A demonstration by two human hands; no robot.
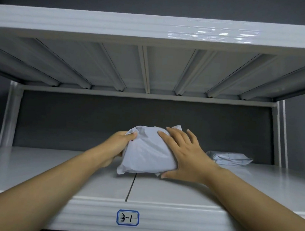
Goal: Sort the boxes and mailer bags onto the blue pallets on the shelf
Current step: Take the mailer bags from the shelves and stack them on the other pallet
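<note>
A stuffed grey-white mailer bag (146,151) is held between both hands just above or on the white shelf board (54,169), near its middle seam. My left hand (118,143) grips the bag's left edge, thumb curled over the top corner. My right hand (183,153) lies spread over the bag's right side, fingers straight and thumb under the lower right corner. A second mailer bag (230,158) lies flat on the same shelf at the back right. No blue pallet shows in this view.
The shelf's front lip carries a blue-framed label reading 3-1 (127,217). Another white shelf (154,30) with ribbed underside hangs overhead. White uprights (11,114) stand at both back corners against a dark grey wall.
</note>
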